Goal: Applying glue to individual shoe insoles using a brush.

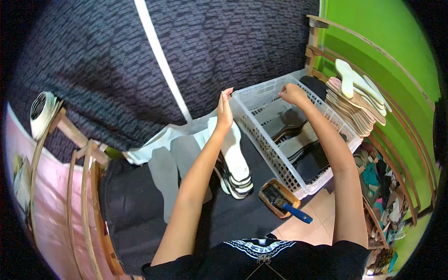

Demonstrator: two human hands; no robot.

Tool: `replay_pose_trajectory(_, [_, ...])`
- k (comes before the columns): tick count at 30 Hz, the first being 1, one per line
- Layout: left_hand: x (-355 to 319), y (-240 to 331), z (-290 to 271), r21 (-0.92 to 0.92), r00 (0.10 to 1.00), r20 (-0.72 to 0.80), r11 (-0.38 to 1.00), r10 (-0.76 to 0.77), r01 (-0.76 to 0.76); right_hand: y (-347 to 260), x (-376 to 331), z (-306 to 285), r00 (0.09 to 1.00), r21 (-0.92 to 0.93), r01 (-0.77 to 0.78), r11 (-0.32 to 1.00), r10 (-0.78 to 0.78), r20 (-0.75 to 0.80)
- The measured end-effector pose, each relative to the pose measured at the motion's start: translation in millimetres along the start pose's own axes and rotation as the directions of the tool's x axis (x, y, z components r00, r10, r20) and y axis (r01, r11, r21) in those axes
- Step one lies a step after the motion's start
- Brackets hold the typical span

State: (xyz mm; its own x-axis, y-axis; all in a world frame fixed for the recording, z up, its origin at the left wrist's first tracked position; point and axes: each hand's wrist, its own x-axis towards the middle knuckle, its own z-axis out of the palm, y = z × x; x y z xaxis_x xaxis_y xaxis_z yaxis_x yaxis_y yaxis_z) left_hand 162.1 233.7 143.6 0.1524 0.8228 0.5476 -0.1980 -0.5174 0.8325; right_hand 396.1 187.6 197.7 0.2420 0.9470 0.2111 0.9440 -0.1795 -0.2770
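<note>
My left hand (225,112) is raised over a stack of white and dark insoles (237,163), its fingers stretched out and nothing seen in them. Beside it stands a clear plastic crate (268,148) with dark and grey insoles (298,140) inside. Over the far part of that crate is my right hand (294,94), fingers curled inward; whatever they hold, if anything, is hidden. Two grey insoles, one of them nearer the left edge (163,179), lie flat on the black-covered table (135,205), left of my left forearm.
A brush with a blue handle (297,213) rests in a stained tray (268,205) by the crate's near corner. Stacked insole pieces (350,105) sit right of the crate, beside a wooden rail. Fabric scraps (382,186) pile up at the right. Dark patterned cloth (107,56) hangs behind.
</note>
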Motion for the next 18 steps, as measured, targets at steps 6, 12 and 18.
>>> replay_pose_trajectory(6, [-45,43,-84,0.115,0.992,-0.107,0.991,-0.060,0.072,-119,-35,-2,0.967,0.045,0.252,0.967,-0.253,0.020])
replay_pose_trajectory(12, [-115,82,-168,0.350,0.981,-0.184,0.937,0.058,0.010,-211,-85,35,0.808,0.157,0.542,0.826,-0.563,0.172])
replay_pose_trajectory(18, [-184,93,-228,0.280,0.923,-0.332,0.915,-0.192,0.291,-275,-136,78,0.619,0.490,0.397,0.776,-0.620,0.481])
